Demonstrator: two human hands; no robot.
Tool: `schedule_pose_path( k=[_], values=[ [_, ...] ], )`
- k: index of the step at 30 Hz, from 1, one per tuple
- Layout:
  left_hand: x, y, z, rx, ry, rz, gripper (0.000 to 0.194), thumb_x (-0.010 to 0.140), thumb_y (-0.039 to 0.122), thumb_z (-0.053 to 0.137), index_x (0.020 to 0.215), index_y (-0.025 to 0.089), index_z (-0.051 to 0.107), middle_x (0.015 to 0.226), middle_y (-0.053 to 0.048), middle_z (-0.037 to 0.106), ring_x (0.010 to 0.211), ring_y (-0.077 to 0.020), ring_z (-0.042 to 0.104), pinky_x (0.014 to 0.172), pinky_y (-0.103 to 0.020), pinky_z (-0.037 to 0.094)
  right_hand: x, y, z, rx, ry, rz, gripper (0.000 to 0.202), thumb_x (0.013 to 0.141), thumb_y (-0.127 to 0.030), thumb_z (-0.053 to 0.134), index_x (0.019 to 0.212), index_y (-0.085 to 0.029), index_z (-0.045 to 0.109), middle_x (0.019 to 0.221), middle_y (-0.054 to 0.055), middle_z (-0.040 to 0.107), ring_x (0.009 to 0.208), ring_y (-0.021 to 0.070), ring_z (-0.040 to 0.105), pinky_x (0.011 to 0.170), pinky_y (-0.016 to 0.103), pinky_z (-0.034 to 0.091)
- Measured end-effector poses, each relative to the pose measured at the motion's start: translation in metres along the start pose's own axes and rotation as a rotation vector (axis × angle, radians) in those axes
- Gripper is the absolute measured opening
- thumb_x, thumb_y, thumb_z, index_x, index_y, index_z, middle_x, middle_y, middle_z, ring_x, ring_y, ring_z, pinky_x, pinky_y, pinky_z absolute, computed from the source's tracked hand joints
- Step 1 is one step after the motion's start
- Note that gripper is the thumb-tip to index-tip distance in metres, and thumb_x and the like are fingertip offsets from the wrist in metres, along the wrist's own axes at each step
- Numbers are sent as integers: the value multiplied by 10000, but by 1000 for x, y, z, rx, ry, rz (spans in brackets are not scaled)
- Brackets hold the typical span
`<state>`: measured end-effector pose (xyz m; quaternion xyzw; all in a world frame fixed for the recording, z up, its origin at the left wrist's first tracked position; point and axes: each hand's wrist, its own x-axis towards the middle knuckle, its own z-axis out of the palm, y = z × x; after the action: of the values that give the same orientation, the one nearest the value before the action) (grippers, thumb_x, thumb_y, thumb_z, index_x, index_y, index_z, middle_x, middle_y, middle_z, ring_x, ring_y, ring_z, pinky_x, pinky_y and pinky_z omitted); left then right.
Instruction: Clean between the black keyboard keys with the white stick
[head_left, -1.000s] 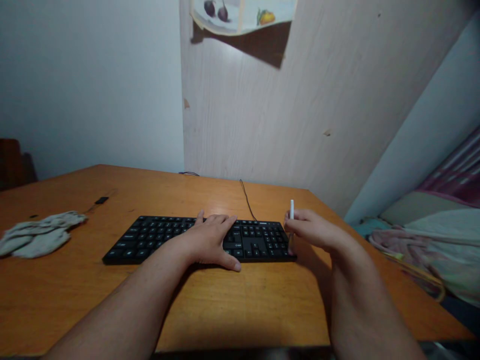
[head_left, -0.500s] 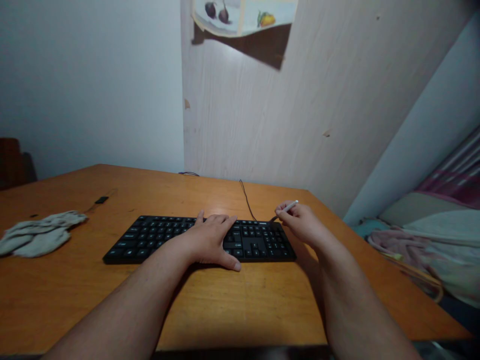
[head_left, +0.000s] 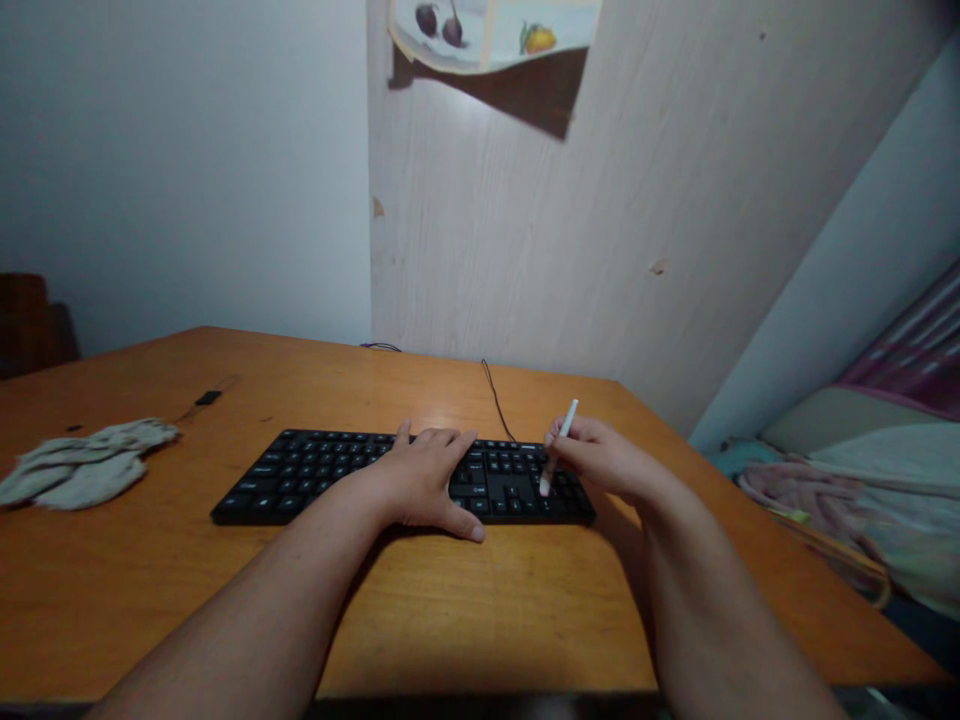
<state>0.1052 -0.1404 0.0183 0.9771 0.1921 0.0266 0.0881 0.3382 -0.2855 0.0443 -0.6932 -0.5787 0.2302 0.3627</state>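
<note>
A black keyboard (head_left: 300,470) lies flat on the wooden table. My left hand (head_left: 420,480) rests across its middle, fingers spread toward the far edge and thumb stretched past the near edge. Between the thumb and fingers of my right hand (head_left: 589,450) is a slim brush (head_left: 570,415) with a white handle. The handle points up, and the pale lower tip is down at the keys of the number pad. My right fingers hide the brush's middle, and my left hand covers some of the keys.
A crumpled pale cloth (head_left: 90,465) and a small black object (head_left: 208,398) lie on the table (head_left: 420,620) at left. A thin cable (head_left: 495,395) runs from the keyboard's back toward the wall. Fabric is piled beyond the table's right edge.
My right hand has turned the brush more upright, and its tip has come nearer to me, from the keyboard's back edge to the number pad. My left hand stays in place.
</note>
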Motion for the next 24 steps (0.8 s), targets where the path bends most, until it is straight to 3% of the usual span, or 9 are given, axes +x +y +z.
schedule_pose_path(
  k=[4,7,11,15,19,24],
  values=[
    [0,0,0,11,4,-2,1263,525,875,561,1534,213,187,1560,-159,281,1420,-401,221,1138,-599,-3,12,9,6,-69,203,-29,202,836,-368,524,753,-186,550,674,3,551,633,146,493,587,259,378],
    [0,1,0,12,3,3,1259,526,878,556,1533,220,185,1562,-164,276,1421,-395,226,1142,-587,4,16,11,10,-84,248,-44,210,844,-375,525,779,-182,574,717,16,574,673,158,516,617,271,384],
    [-1,2,-1,4,1,-5,1282,506,895,552,1531,216,190,1559,-173,278,1425,-395,214,1135,-605,-2,10,5,10,-100,163,-61,167,825,-321,531,743,-182,575,683,4,551,657,151,506,618,268,376],
    [-2,4,-3,-8,-3,-7,1295,496,891,563,1528,199,200,1553,-175,291,1420,-396,224,1131,-619,-9,0,-6,8,27,15,-17,115,797,-248,502,724,-179,559,635,-12,512,590,128,463,562,248,351],
    [-2,5,-3,-14,-2,-8,1269,503,878,576,1527,232,198,1558,-164,286,1424,-383,229,1138,-599,-24,-1,-12,12,89,-54,31,121,791,-275,519,723,-181,553,612,-24,495,558,119,441,533,242,333],
    [-2,3,-1,-12,-9,-1,1282,510,881,570,1533,218,175,1564,-169,266,1426,-396,210,1135,-607,-9,11,2,22,15,201,-19,228,832,-397,534,763,-183,567,638,-17,524,588,134,468,566,254,357]
  ],
)
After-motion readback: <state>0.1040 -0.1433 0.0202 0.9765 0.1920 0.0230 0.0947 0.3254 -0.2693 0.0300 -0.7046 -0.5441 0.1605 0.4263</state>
